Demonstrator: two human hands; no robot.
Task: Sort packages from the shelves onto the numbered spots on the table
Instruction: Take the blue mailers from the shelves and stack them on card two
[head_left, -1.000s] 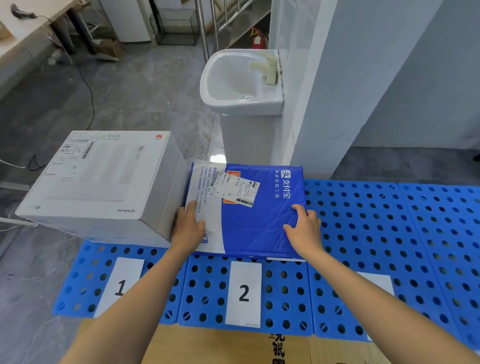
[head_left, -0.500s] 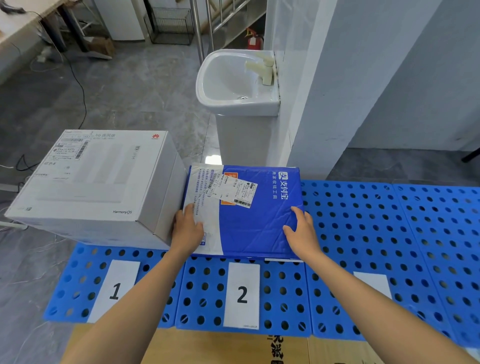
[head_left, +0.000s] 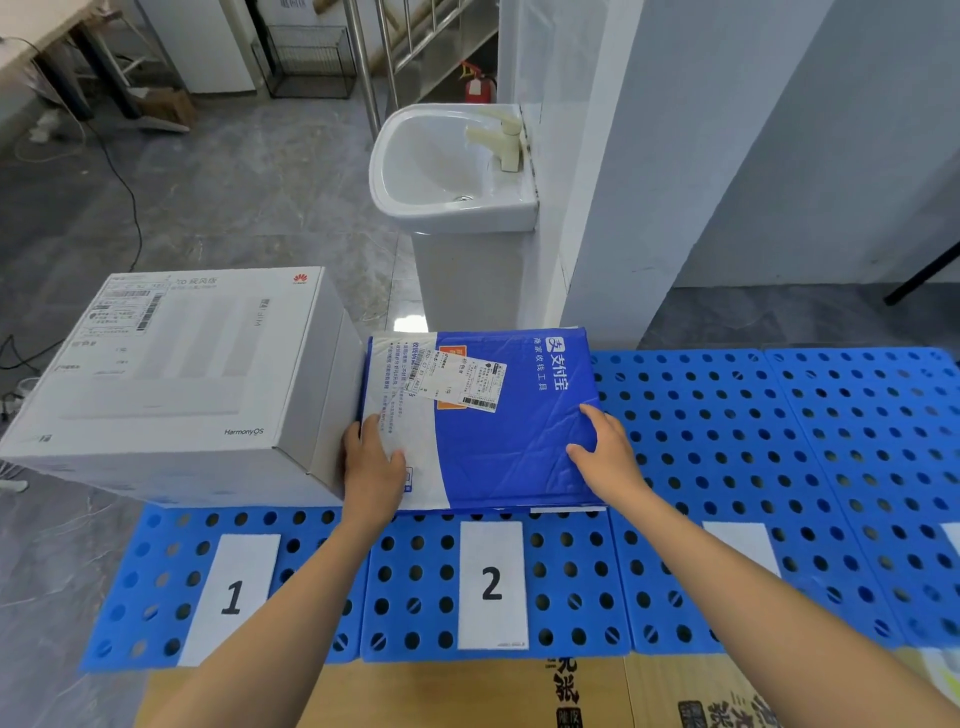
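The left hand (head_left: 371, 457) and right hand (head_left: 605, 452) lie flat, fingers straight, on the blue plastic mail bag (head_left: 509, 452) mid-frame, above the white "2" card (head_left: 491, 584).

White pedestal sink (head_left: 415, 205) with beige faucet (head_left: 506, 143), against wall. Red fire extinguisher (head_left: 479, 88) behind. Wire crate (head_left: 311, 62). Black cable (head_left: 130, 197) across grey floor (head_left: 249, 208).

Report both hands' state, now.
Left hand: open, resting on the left edge of the blue package.
Right hand: open, fingers flat on the blue package.
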